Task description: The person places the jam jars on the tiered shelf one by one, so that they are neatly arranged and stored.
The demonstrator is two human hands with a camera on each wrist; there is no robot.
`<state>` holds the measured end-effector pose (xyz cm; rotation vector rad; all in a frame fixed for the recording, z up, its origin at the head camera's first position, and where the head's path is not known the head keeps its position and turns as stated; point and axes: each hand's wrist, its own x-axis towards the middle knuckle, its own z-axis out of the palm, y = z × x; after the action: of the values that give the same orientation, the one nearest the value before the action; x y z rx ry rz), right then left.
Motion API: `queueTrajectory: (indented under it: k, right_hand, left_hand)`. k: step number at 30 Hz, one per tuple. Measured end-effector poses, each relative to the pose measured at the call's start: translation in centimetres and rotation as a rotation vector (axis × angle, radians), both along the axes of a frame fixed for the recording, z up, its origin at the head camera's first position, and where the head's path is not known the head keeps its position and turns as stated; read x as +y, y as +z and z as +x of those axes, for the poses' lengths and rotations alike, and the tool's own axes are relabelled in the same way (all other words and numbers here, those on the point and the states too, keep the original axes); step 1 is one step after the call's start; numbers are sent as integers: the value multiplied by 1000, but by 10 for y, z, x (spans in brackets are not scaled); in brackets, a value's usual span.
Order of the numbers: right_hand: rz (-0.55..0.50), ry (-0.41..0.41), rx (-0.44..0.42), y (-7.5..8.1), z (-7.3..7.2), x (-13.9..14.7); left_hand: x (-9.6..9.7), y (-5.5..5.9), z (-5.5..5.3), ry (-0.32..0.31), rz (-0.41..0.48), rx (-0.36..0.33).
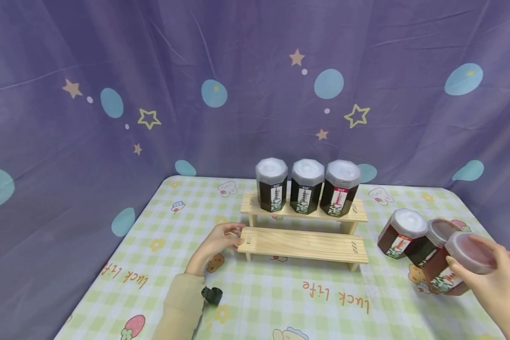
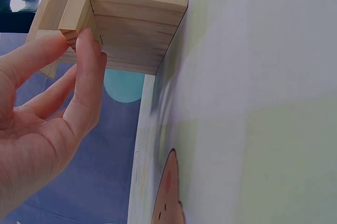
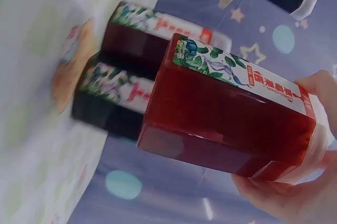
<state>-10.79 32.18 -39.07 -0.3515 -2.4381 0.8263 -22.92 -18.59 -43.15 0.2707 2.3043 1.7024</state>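
My left hand [image 1: 216, 243] pinches the left end of the lower board [image 1: 301, 244] of a two-step wooden rack; in the left wrist view its fingertips are at the board's corner. At the right, my right hand [image 1: 499, 283] grips a red jam jar [image 3: 226, 113] round its frosted lid. That jar has a white label with green leaves, and its base is off the cloth in the right wrist view. Just beyond it stand a reddish jar [image 1: 393, 244] with a white lid and a darker jar [image 1: 420, 250], partly hidden by the held one.
Three dark jars, a left one [image 1: 272, 184], a middle one [image 1: 307, 186] and a right one [image 1: 341, 188], stand in a row on the rack's upper board [image 1: 250, 204]. A checked cloth [image 1: 255, 297] covers the table. Purple curtain [image 1: 255, 127] hangs behind and at the sides.
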Motion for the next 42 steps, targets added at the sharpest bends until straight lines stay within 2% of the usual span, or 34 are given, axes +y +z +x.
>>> queueTrajectory:
  k: [2,5,10,16,34,36,42]
  right_hand:
    - [33,45,-47,13,4,-13]
    - [79,90,-36,23,5,-26]
    - [70,131,-23,29,-1,-43]
    - [51,203,19,34,-10,-60]
    - [57,356,128,41,-29,-110]
    - [59,368,140,42,-32,-116]
    - [61,406,167,41,-39,-132]
  left_hand:
    - [0,1,1,-9,10,-1]
    - [1,8,4,-27,21,5]
    - [4,22,12,-32,10,4]
    - [5,26,14,-28,8,-6]
    - [4,25,13,-35,9,-4]
    - [3,22,11,-31,17,-10]
    - [0,3,2,2,16,-5]
